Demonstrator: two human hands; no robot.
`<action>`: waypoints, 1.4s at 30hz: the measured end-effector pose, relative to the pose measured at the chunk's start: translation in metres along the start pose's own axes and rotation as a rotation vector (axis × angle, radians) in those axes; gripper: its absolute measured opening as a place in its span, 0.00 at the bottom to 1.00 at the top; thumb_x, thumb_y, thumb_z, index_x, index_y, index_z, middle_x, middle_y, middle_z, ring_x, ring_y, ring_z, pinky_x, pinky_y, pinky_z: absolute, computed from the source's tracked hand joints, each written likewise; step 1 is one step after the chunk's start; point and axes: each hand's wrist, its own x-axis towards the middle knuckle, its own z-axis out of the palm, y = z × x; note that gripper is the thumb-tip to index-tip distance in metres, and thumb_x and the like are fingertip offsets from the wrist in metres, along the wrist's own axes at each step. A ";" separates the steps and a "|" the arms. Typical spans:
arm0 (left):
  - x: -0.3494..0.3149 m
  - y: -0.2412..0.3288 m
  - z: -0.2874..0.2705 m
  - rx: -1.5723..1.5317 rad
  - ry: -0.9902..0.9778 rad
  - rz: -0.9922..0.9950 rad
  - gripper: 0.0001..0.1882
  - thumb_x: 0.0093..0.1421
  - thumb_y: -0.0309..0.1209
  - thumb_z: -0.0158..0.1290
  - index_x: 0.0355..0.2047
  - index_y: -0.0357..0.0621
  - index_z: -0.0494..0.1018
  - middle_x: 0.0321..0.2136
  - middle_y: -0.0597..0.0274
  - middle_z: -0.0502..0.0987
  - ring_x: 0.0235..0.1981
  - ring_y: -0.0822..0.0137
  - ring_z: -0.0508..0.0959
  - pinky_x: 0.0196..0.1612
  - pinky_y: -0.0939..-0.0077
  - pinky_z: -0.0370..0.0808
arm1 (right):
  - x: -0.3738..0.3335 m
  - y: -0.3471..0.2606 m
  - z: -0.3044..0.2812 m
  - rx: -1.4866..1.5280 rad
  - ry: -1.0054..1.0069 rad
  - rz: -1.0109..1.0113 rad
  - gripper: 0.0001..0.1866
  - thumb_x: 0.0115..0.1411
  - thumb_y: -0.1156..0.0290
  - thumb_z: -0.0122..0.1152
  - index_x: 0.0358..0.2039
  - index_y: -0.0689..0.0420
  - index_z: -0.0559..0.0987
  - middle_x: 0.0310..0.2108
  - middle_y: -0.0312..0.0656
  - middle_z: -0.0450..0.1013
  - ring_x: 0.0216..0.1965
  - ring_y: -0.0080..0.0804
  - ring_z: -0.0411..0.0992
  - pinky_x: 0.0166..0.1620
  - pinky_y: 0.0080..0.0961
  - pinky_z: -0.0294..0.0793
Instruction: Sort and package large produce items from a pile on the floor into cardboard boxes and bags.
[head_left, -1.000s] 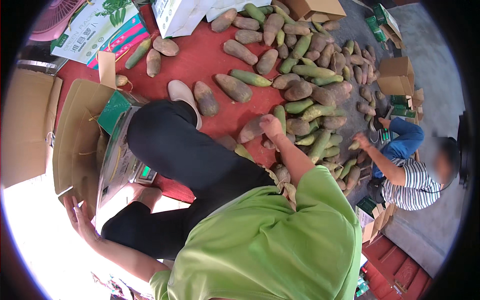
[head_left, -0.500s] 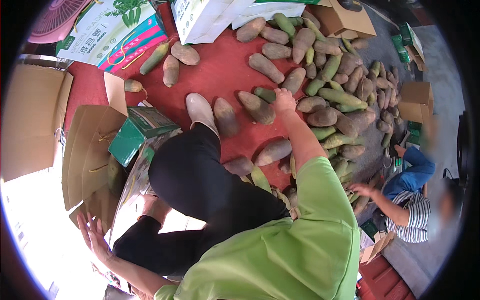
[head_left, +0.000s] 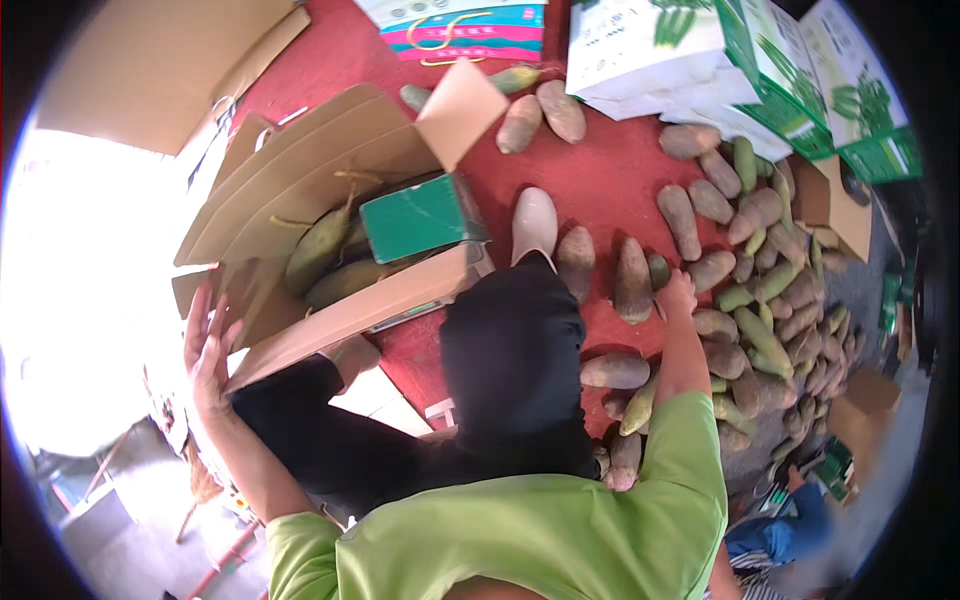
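Observation:
My right hand (head_left: 677, 292) reaches down to the red floor covering, its fingers closed round the near end of a short dark green radish (head_left: 659, 270). A bigger brownish radish (head_left: 632, 281) lies just left of it. Out to the left, my left hand (head_left: 208, 355) is at the near corner of an open cardboard carton (head_left: 300, 343), fingers stretched and thumb apart. Whether its palm presses on the cardboard I cannot tell. Inside the carton lie long green radishes (head_left: 320, 250), partly hidden by its walls and a green panel (head_left: 412, 220).
A large heap of radishes (head_left: 765, 340) spreads to my right. White and green printed cartons (head_left: 650, 60) stand at the far side, near a pink and blue bag (head_left: 470, 35). My pale shoe (head_left: 535, 222) is between carton and radishes. Another person (head_left: 785, 530) sits at lower right.
The view has swung toward the left, showing more of the carton's inside. My left hand is now at the carton's near corner. My right hand stays at the dark green radish.

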 end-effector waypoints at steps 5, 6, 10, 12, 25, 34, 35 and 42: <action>0.002 -0.003 -0.001 -0.009 0.018 0.021 0.44 0.52 0.43 0.60 0.62 0.35 0.52 0.64 0.52 0.52 0.62 0.50 0.57 0.55 0.65 0.68 | -0.035 0.017 0.018 0.156 0.088 0.008 0.35 0.44 0.64 0.70 0.53 0.51 0.66 0.51 0.42 0.64 0.55 0.44 0.62 0.52 0.44 0.68; 0.002 -0.001 0.001 -0.004 0.033 0.011 0.42 0.52 0.40 0.60 0.62 0.36 0.53 0.63 0.51 0.53 0.63 0.50 0.57 0.55 0.65 0.69 | -0.037 0.022 0.023 0.229 0.150 -0.040 0.37 0.41 0.64 0.71 0.53 0.51 0.66 0.51 0.45 0.64 0.54 0.46 0.63 0.52 0.43 0.67; 0.000 0.001 -0.001 -0.023 0.030 0.024 0.38 0.53 0.33 0.59 0.61 0.36 0.56 0.63 0.52 0.55 0.63 0.51 0.57 0.54 0.65 0.69 | -0.052 0.030 0.013 0.388 0.318 -0.232 0.37 0.39 0.66 0.72 0.52 0.56 0.67 0.47 0.51 0.66 0.51 0.50 0.65 0.51 0.41 0.67; -0.002 0.004 -0.002 -0.032 0.028 0.030 0.37 0.53 0.30 0.58 0.61 0.36 0.56 0.62 0.52 0.56 0.63 0.51 0.57 0.54 0.65 0.69 | -0.058 0.025 -0.005 0.443 0.371 -0.327 0.37 0.40 0.67 0.72 0.52 0.57 0.67 0.47 0.51 0.67 0.50 0.51 0.65 0.51 0.41 0.67; -0.019 0.018 -0.003 -0.020 0.031 0.032 0.40 0.50 0.32 0.60 0.61 0.38 0.56 0.61 0.51 0.58 0.63 0.54 0.57 0.58 0.64 0.62 | -0.283 -0.170 -0.284 1.209 0.355 -1.197 0.32 0.45 0.77 0.68 0.52 0.60 0.67 0.46 0.41 0.71 0.42 0.30 0.71 0.40 0.24 0.74; -0.017 0.006 -0.013 -0.011 -0.026 0.027 0.39 0.51 0.32 0.60 0.62 0.44 0.57 0.59 0.44 0.61 0.62 0.58 0.60 0.55 0.69 0.64 | -0.363 -0.310 -0.243 0.688 0.476 -1.622 0.29 0.41 0.65 0.71 0.46 0.55 0.73 0.40 0.44 0.70 0.43 0.43 0.69 0.45 0.36 0.68; -0.015 0.003 -0.014 -0.011 -0.031 0.033 0.38 0.51 0.31 0.60 0.62 0.45 0.57 0.58 0.43 0.61 0.61 0.58 0.61 0.55 0.69 0.65 | -0.360 -0.317 -0.233 0.552 0.510 -1.619 0.29 0.41 0.65 0.71 0.46 0.55 0.73 0.40 0.45 0.70 0.44 0.44 0.69 0.45 0.37 0.68; -0.015 -0.003 -0.019 0.010 -0.024 0.086 0.37 0.53 0.35 0.60 0.61 0.42 0.58 0.59 0.49 0.62 0.60 0.58 0.63 0.54 0.69 0.66 | -0.326 -0.306 -0.228 0.575 0.515 -1.451 0.23 0.49 0.55 0.61 0.42 0.56 0.76 0.42 0.47 0.71 0.45 0.43 0.70 0.47 0.37 0.68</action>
